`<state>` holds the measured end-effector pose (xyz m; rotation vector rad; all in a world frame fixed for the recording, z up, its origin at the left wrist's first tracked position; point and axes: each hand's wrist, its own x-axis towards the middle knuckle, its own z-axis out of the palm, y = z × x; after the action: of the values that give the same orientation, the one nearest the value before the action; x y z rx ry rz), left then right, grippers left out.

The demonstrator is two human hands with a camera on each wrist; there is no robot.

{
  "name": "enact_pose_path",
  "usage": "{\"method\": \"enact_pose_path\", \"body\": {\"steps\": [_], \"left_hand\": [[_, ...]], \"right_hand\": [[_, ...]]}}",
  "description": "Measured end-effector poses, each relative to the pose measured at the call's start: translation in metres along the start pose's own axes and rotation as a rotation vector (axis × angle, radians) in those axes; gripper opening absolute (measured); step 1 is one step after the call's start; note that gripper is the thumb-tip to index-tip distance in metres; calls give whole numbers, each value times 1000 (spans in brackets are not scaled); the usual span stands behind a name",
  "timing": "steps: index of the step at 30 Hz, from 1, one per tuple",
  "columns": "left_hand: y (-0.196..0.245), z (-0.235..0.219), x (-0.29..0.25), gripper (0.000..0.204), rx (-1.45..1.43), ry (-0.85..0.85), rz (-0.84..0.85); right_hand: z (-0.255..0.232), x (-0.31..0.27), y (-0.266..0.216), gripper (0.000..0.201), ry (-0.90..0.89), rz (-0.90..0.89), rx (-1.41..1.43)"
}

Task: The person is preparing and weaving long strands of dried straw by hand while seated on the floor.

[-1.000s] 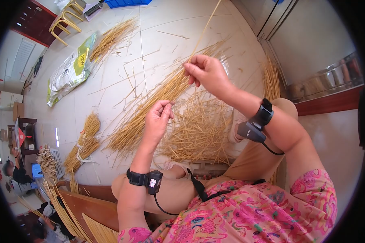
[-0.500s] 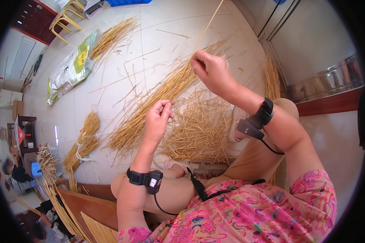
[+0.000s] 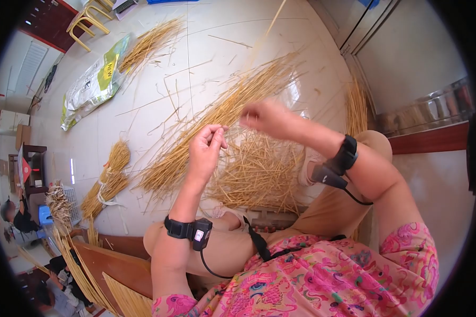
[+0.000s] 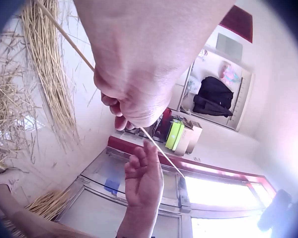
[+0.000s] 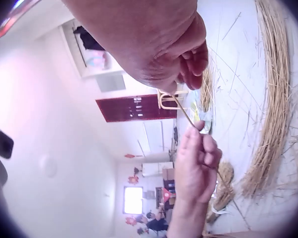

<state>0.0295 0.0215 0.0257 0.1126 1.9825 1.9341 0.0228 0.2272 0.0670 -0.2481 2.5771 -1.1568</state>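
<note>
Between thumb and fingers, my left hand pinches a long thin straw, which sticks out on both sides of it in the left wrist view. The right wrist view shows the pinching left hand with the straw slanting up from its fingertips. My right hand, blurred, is just right of the left one, fingers loosely bent. In the left wrist view the right hand has its fingertips close beside the straw; contact is unclear. Below both hands lie a long straw bundle and a loose pile.
A tied sheaf and a printed bag lie on the floor at left, with another straw bunch beside the bag. More straw leans near the door at right. A wooden board stands at lower left.
My right hand has come down and closer to my left hand from higher up. The left hand stays nearly still, pinching. The head view has shifted slightly.
</note>
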Motion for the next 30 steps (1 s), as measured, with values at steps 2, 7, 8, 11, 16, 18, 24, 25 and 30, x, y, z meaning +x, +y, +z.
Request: {"method": "enact_pose_path", "body": {"steps": [2,7,8,11,16,18,24,25,30], "left_hand": [[4,2,-2,16,35,-13,-18],[-3,5,-1,16,47,-9,41],[-5,5,-2,15,42,-1,47],[-3,5,-2,15,74,7,48],[5,6,-3,19,52,-81,38],[7,5,-4,23,28,-117,21],[5,-4,-6,27,-32,-169,-76],[5,-5,-7,26,-38,-176,-83],[9,-7,-6,16,-36,-224,-98]], "right_hand": [[-12,12,5,20,235,41,372],[-20,11,-1,16,381,19,627],[-18,10,-2,15,394,25,598],[-16,7,-5,14,406,9,653],[1,1,-10,19,214,-52,590],[4,-2,-13,21,165,2,550],[-49,10,4,25,436,70,581],[-55,10,7,25,466,81,600],[-60,7,10,25,523,117,653]]}}
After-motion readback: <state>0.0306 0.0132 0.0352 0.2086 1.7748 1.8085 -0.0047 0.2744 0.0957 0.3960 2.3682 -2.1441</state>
